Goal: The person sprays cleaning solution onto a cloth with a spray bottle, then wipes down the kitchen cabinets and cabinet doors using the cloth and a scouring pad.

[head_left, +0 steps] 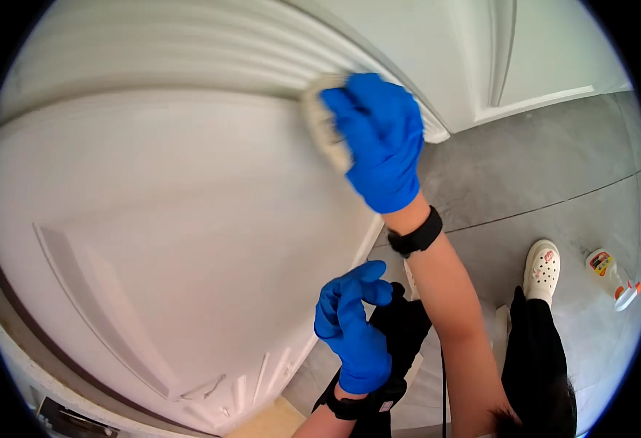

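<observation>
- Right hand, blue rubber glove, black band at wrist: gripping an off-white, rounded pad at the seam between a smooth white panel and white ribbed trim. Slightly motion-blurred.
- Left hand, matching glove: fingers loosely curled, near the panel edge.
- Grey floor: white perforated clog, white spray bottle with yellow-red label near it.
</observation>
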Available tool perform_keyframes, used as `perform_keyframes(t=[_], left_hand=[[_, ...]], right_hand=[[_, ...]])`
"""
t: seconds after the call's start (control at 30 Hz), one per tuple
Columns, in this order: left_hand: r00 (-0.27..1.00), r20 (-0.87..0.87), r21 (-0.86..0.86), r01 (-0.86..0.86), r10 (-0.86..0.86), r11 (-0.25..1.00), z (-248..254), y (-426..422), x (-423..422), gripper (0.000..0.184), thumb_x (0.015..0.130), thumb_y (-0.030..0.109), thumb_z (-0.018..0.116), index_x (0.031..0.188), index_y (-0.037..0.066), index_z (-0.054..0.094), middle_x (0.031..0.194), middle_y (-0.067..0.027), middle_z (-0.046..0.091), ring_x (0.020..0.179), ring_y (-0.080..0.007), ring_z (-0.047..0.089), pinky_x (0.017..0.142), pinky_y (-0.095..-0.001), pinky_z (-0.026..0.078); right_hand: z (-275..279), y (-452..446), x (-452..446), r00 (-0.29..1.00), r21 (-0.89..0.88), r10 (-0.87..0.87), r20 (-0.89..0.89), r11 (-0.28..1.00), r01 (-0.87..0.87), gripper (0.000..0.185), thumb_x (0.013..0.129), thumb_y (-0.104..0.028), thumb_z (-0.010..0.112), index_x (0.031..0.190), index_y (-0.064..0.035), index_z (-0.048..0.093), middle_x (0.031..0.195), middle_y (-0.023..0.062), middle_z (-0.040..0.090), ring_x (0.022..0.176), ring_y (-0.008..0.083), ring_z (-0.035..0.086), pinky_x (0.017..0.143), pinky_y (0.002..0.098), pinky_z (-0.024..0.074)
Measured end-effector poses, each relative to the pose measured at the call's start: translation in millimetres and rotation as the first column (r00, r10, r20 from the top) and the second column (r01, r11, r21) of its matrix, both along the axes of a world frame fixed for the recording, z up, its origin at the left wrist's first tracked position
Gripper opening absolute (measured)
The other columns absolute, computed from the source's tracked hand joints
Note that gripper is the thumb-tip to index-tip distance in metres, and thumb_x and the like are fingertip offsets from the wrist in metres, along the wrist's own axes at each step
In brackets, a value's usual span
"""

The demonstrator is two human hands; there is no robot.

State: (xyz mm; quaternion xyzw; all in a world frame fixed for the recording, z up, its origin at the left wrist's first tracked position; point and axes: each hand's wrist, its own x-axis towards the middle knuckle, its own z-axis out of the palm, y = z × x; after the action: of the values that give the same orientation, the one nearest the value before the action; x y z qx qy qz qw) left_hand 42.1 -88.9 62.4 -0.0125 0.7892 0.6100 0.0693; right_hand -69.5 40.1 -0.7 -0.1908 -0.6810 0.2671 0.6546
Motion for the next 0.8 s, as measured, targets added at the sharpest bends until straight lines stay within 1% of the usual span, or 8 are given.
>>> perform_keyframes(t=[0.1, 0.23, 0.3, 0.37, 0.43, 0.53, 0.67, 0.8], left_hand=[[0.999, -0.026, -0.022, -0.025, 0.024, 0.999, -2, -1, 0, 0.018, 0.081, 0.015, 0.041, 0.076, 0.000, 0.050, 0.078, -0.0149, 0.060, 0.059, -0.0157, 0.051, 0.064, -0.0287, 0.042], [0.999, -0.043, -0.046, -0.010, 0.008, 0.999, -2, -8, 2, 0.019, 0.081, 0.014, 0.040, 0.076, -0.001, 0.050, 0.078, -0.0139, 0.060, 0.058, -0.0157, 0.050, 0.063, -0.0284, 0.042], [0.999, -0.040, -0.035, 0.012, -0.014, 0.999, -3, -6, 0, 0.020, 0.081, 0.015, 0.040, 0.076, -0.001, 0.050, 0.077, -0.0132, 0.060, 0.058, -0.0156, 0.050, 0.063, -0.0282, 0.042], [0.997, -0.074, -0.069, 0.006, -0.011, 0.998, -3, -7, -2, 0.021, 0.081, 0.016, 0.040, 0.076, -0.001, 0.051, 0.073, -0.0121, 0.059, 0.058, -0.0153, 0.050, 0.063, -0.0281, 0.042], [0.998, -0.067, -0.078, 0.006, -0.011, 0.997, -2, -10, -2, 0.019, 0.080, 0.014, 0.041, 0.077, -0.003, 0.050, 0.078, -0.0154, 0.059, 0.058, -0.0159, 0.051, 0.062, -0.0293, 0.043], [0.997, -0.082, -0.113, 0.004, -0.014, 0.994, -2, -5, -3, 0.019, 0.078, 0.014, 0.042, 0.077, -0.004, 0.048, 0.082, -0.0190, 0.059, 0.057, -0.0172, 0.052, 0.061, -0.0310, 0.044], [0.997, -0.075, -0.075, 0.027, -0.033, 0.997, -7, -6, -3, 0.015, 0.078, 0.011, 0.043, 0.076, -0.003, 0.048, 0.081, -0.0190, 0.059, 0.056, -0.0172, 0.051, 0.060, -0.0306, 0.044], [0.996, -0.086, -0.141, 0.024, -0.036, 0.990, -8, -8, 0, 0.026, 0.082, 0.021, 0.041, 0.079, -0.002, 0.053, 0.068, -0.0099, 0.055, 0.058, -0.0150, 0.049, 0.061, -0.0272, 0.040]], right_hand=[[-52, -12, 8, 0.996, -0.176, -0.077, 0.051, 0.981, 0.084, 0.035, 0.058, 0.002, 0.056, 0.091, -0.0061, 0.057, 0.098, 0.0092, 0.051, 0.076, 0.0258, 0.050, 0.063, 0.0337, 0.0413], [-111, -24, 19, 0.982, -0.547, 0.036, 0.185, 0.834, 0.073, 0.032, 0.060, 0.006, 0.057, 0.091, -0.0031, 0.053, 0.090, 0.0112, 0.050, 0.076, 0.0274, 0.050, 0.066, 0.0337, 0.0424], [-112, -25, 25, 0.980, -0.684, 0.001, -0.199, 0.716, -0.140, 0.032, 0.061, 0.007, 0.059, 0.091, -0.0022, 0.052, 0.088, 0.0117, 0.050, 0.078, 0.0262, 0.051, 0.067, 0.0323, 0.0436], [-45, -14, 27, 0.989, -0.430, -0.048, -0.143, 0.903, -0.018, 0.038, 0.060, 0.008, 0.060, 0.095, -0.0031, 0.052, 0.090, 0.0115, 0.049, 0.082, 0.0243, 0.050, 0.067, 0.0309, 0.0442], [3, -5, 21, 0.990, -0.252, 0.031, -0.140, 0.966, -0.066, 0.048, 0.060, 0.002, 0.059, 0.107, -0.0062, 0.050, 0.098, 0.0120, 0.047, 0.086, 0.0274, 0.048, 0.068, 0.0330, 0.0434], [8, 3, 3, 0.983, -0.099, -0.104, -0.153, 0.991, 0.089, 0.040, 0.059, -0.002, 0.058, 0.099, -0.0064, 0.056, 0.095, 0.0109, 0.050, 0.078, 0.0275, 0.050, 0.063, 0.0347, 0.0418], [-58, 0, 8, 0.997, -0.201, -0.034, -0.073, 0.979, 0.018, 0.031, 0.065, -0.001, 0.058, 0.096, -0.0060, 0.057, 0.096, 0.0093, 0.051, 0.078, 0.0266, 0.050, 0.065, 0.0330, 0.0417], [-155, -18, 15, 0.970, -0.389, -0.180, 0.166, 0.891, 0.232, 0.023, 0.073, 0.000, 0.056, 0.095, -0.0041, 0.053, 0.098, 0.0099, 0.050, 0.086, 0.0252, 0.049, 0.073, 0.0315, 0.0420]])
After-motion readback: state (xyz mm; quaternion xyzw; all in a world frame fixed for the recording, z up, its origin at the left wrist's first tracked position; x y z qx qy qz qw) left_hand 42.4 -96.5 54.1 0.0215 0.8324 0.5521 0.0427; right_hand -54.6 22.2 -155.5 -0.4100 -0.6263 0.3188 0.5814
